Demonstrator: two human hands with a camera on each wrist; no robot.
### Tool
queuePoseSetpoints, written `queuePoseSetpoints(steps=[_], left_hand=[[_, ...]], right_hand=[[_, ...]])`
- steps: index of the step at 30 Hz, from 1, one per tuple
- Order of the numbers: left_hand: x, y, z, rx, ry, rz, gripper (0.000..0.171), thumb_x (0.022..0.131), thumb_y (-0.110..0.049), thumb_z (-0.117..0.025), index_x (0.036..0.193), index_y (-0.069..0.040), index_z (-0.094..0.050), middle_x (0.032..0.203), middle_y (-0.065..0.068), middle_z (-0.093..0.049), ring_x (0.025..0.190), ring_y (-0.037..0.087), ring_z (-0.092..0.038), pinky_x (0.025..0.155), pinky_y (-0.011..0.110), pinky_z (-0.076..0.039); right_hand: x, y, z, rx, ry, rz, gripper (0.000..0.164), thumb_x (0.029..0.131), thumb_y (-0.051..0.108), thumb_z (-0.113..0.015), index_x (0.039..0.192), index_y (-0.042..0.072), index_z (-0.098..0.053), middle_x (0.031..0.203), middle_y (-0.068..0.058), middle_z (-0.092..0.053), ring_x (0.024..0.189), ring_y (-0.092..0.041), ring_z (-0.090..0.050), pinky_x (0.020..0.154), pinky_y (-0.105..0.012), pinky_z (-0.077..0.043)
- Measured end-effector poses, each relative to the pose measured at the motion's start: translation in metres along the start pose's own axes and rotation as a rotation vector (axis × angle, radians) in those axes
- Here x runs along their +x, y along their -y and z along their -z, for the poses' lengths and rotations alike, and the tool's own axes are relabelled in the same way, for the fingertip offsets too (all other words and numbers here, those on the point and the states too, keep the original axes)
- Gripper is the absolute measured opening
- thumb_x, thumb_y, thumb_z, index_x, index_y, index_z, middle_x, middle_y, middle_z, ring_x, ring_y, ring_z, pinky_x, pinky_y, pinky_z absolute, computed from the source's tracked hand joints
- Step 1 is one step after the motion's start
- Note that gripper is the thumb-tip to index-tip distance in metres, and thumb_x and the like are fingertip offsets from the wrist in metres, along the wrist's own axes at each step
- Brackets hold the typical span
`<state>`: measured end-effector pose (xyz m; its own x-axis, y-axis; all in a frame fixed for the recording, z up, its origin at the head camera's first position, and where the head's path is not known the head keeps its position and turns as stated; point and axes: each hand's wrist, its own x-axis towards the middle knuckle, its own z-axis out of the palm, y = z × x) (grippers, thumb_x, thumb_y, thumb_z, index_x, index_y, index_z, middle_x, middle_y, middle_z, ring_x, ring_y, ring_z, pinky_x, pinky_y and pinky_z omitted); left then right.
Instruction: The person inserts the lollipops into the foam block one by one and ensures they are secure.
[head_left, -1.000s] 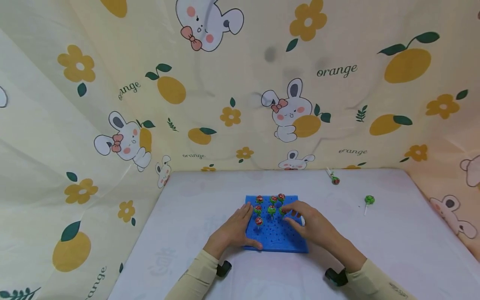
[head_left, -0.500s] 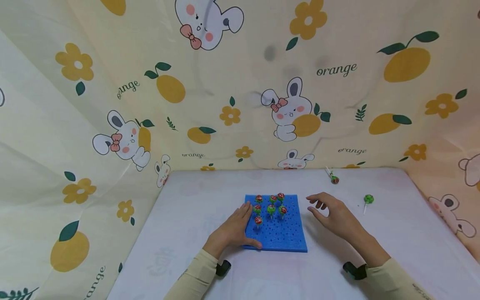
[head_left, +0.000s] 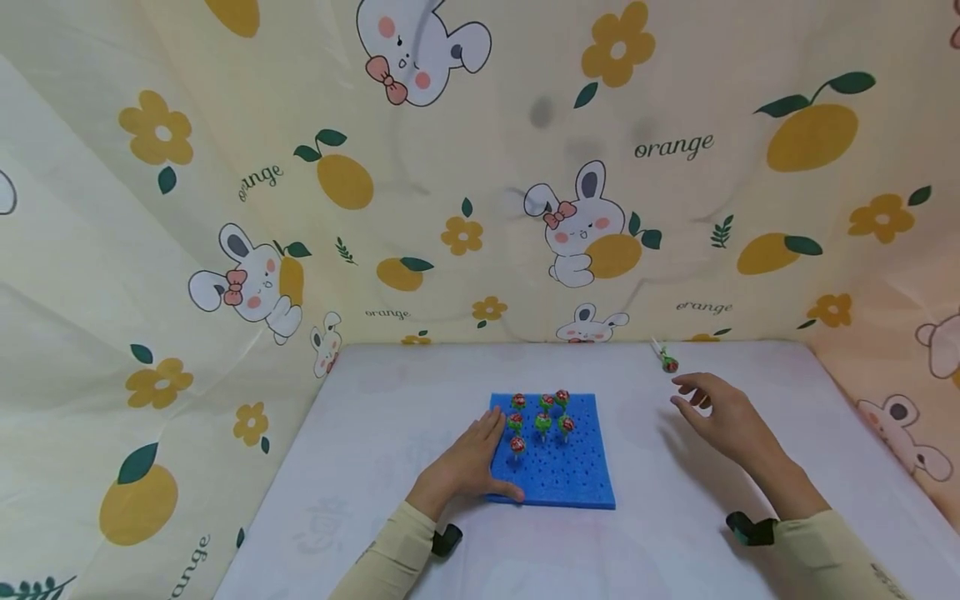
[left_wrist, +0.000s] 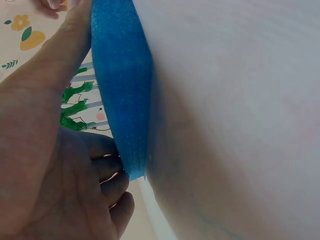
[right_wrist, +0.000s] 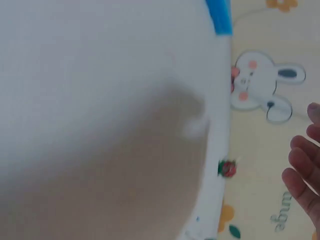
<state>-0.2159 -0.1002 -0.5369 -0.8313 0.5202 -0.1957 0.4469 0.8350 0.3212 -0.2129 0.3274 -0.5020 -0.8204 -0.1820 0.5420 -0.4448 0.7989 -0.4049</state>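
Note:
My left hand (head_left: 465, 458) rests against the left side of a blue foam board (head_left: 566, 479) full of small holes, its thumb along the near edge. In the left wrist view its fingers (left_wrist: 112, 185) touch the board's side. Several lollipops (head_left: 543, 423) in red and green wrappers stand upright by their sticks in the board's far left and middle. My right hand (head_left: 723, 417) hovers over the right of the table, fingers loosely bent and holding nothing. Just beyond its fingertips a loose lollipop (head_left: 669, 364) lies on the table.
A white cloth covers the table (head_left: 397, 392). Behind it hangs a cream curtain (head_left: 450, 167) printed with rabbits and oranges, which also closes off the left and right sides.
My right hand has let go of a lollipop standing in the board and moved right and away across the table. It now covers the second loose lollipop. My left hand stays put.

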Motion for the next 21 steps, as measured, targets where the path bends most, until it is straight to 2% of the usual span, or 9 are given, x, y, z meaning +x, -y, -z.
queuePoseSetpoints(steps=[3, 8, 21], left_hand=[[0.000, 0.000, -0.001, 0.004, -0.003, 0.001, 0.135, 0.078, -0.074, -0.084, 0.172, -0.004, -0.017, 0.181, 0.012, -0.009, 0.167, 0.027, -0.010, 0.135, 0.042, -0.018], [-0.001, -0.001, 0.000, 0.001, -0.001, 0.006, 0.134, 0.078, -0.074, -0.084, 0.172, -0.005, -0.017, 0.181, 0.012, -0.009, 0.167, 0.027, -0.010, 0.134, 0.041, -0.018], [-0.001, -0.002, 0.001, 0.016, -0.002, 0.007, 0.134, 0.078, -0.075, -0.082, 0.172, -0.005, -0.016, 0.181, 0.012, -0.009, 0.167, 0.028, -0.010, 0.134, 0.042, -0.018]], right_hand=[[-0.002, -0.012, 0.005, -0.009, 0.004, -0.035, 0.032, 0.090, 0.001, -0.084, 0.119, -0.002, -0.072, 0.097, -0.013, -0.074, 0.081, -0.028, -0.066, 0.066, -0.038, -0.056], [-0.003, -0.030, 0.012, -0.030, 0.049, -0.140, 0.031, 0.094, 0.006, -0.081, 0.122, -0.004, -0.071, 0.101, -0.018, -0.074, 0.085, -0.033, -0.066, 0.067, -0.036, -0.053], [-0.008, -0.067, 0.029, -0.063, 0.176, -0.398, 0.042, 0.101, 0.016, -0.074, 0.133, -0.009, -0.062, 0.117, -0.032, -0.066, 0.099, -0.044, -0.062, 0.074, -0.051, -0.055]])
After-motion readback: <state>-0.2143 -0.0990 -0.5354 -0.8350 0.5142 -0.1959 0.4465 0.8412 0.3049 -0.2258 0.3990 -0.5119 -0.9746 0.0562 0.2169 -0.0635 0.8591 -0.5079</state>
